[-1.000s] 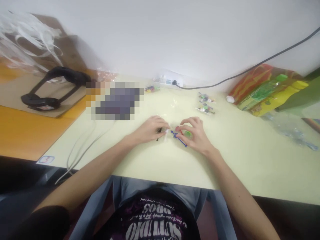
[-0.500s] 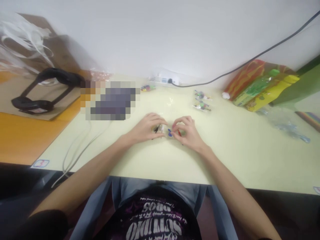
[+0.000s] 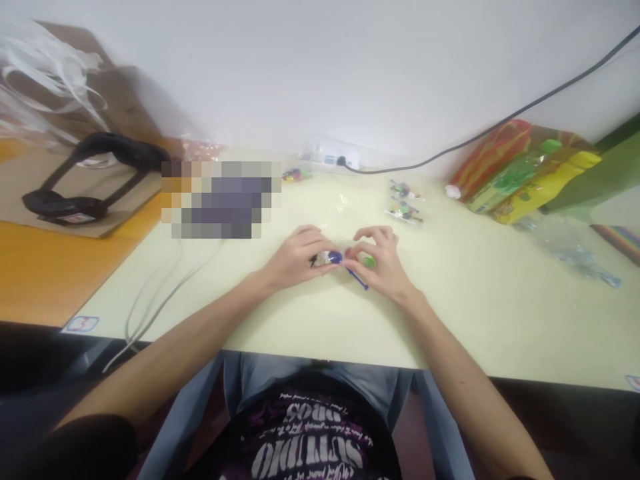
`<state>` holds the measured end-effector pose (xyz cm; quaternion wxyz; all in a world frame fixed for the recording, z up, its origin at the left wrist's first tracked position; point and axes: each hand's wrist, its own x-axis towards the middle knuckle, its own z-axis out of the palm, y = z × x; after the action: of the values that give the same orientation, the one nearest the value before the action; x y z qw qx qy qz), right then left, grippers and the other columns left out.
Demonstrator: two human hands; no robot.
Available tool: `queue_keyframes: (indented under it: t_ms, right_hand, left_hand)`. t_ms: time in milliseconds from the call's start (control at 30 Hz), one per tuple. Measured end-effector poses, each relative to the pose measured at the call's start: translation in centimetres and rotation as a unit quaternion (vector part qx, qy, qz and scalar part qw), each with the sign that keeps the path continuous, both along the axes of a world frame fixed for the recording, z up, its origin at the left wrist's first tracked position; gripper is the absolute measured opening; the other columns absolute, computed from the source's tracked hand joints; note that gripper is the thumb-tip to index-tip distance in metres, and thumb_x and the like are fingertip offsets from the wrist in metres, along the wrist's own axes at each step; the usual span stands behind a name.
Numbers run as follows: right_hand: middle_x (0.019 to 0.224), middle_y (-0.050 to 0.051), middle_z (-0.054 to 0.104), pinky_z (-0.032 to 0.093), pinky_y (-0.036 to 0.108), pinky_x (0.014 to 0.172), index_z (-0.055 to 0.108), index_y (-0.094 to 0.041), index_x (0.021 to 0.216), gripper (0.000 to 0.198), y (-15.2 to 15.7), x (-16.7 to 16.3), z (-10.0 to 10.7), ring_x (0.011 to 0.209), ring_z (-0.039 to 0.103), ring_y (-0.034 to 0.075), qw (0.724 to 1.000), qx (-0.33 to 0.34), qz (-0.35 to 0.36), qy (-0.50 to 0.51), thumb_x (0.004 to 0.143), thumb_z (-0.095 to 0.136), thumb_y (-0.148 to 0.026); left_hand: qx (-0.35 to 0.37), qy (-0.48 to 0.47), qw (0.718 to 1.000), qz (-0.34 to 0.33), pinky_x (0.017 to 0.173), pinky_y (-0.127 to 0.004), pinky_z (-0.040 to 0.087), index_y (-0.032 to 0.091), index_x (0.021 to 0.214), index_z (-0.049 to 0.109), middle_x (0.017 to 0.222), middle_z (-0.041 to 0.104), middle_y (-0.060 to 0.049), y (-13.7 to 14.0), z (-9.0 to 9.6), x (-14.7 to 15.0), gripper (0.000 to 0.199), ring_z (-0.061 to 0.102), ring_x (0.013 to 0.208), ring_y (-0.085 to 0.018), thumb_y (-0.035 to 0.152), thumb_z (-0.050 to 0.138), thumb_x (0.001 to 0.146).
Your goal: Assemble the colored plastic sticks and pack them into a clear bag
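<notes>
Evidently the risk sits at the centre of the frame, where the left hand (image 3: 298,259) has thumb and fingertips closed about a blue rounded piece (image 3: 335,257), with a black piece (image 3: 313,261) partly hidden in its curl; the right hand (image 3: 384,257) is bent just beside it, thumb and forefinger nearly meeting by a reddish piece (image 3: 349,253), though whether they clamp anything I cannot tell; a thin blue rod (image 3: 359,279) slants out below the right thumb, and a green piece (image 3: 369,261) shows within that hand's curl; the blue rounded piece, held only at the tips, could spring free if the pinch pressed off its centre, since its curved side looks smooth; the rod, slim and so near the thumb, could be knocked askew; the black and green pieces, partly covered by fingers, could be swept along the pale bench (image 3: 320,320) unnoticed; anything flicked up the frame might land near the small packets (image 3: 406,211) right of upper centre, and anything sliding down it could drop over the near edge.
</notes>
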<state>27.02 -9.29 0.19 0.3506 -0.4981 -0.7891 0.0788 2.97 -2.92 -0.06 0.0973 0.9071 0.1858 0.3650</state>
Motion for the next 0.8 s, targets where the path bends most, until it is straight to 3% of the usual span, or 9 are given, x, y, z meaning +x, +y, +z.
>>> queue_keyframes:
  t_ms: [100, 233, 500, 700, 800]
  right_hand:
    - [0.130, 0.008, 0.062, 0.033, 0.054, 0.098, 0.073, -0.025, 0.080, 0.025, 0.0, 0.8, -0.3, 0.124, 0.043, 0.035, 0.996, 0.006, -0.005, -0.086, 0.093, 0.073, -0.046]
    - [0.129, 0.009, 0.062, 0.031, 0.055, 0.097, 0.071, -0.023, 0.075, 0.028, 0.0, 0.8, -0.6, 0.124, 0.043, 0.036, 0.991, -0.018, 0.009, -0.129, 0.093, 0.072, -0.045]
    - [0.125, 0.009, 0.064, 0.031, 0.053, 0.096, 0.068, -0.022, 0.074, 0.025, -0.1, 0.4, -0.7, 0.122, 0.045, 0.034, 0.992, -0.039, 0.023, -0.118, 0.096, 0.069, -0.035]
    - [0.126, 0.008, 0.064, 0.032, 0.054, 0.099, 0.067, -0.021, 0.072, 0.032, -0.2, 0.6, -0.4, 0.122, 0.045, 0.034, 0.991, -0.057, 0.029, -0.115, 0.093, 0.074, -0.044]
    - [0.133, 0.009, 0.060, 0.032, 0.057, 0.100, 0.070, -0.023, 0.076, 0.026, -0.2, 1.0, -0.3, 0.126, 0.042, 0.037, 0.990, -0.070, 0.030, -0.121, 0.088, 0.079, -0.044]
  left_hand:
    - [-0.031, -0.011, 0.999, 0.019, 0.102, -0.041, 0.051, 0.024, 0.109, 0.070, 0.103, 0.077, -0.005, 0.3, 0.1, -0.4, 0.018, 0.070, 0.098, -0.021, 0.036, 0.070, 0.096]
    - [-0.053, -0.043, 0.997, 0.047, 0.097, -0.039, 0.053, 0.022, 0.110, 0.071, 0.102, 0.077, -0.005, 0.7, 0.3, -0.9, 0.019, 0.071, 0.099, -0.021, 0.034, 0.071, 0.095]
    - [-0.093, -0.067, 0.993, 0.036, 0.098, -0.034, 0.057, 0.021, 0.120, 0.071, 0.111, 0.078, -0.007, 0.8, 0.2, -1.1, 0.026, 0.074, 0.105, -0.020, 0.028, 0.070, 0.095]
    - [-0.084, -0.071, 0.994, -0.005, 0.100, -0.035, 0.059, 0.023, 0.122, 0.074, 0.118, 0.075, -0.009, 0.5, 0.6, -0.7, 0.026, 0.072, 0.109, -0.019, 0.022, 0.065, 0.098]
    - [-0.081, -0.079, 0.994, -0.001, 0.101, -0.037, 0.059, 0.023, 0.119, 0.074, 0.117, 0.075, -0.009, 0.5, 0.6, -0.7, 0.024, 0.072, 0.111, -0.020, 0.020, 0.064, 0.097]
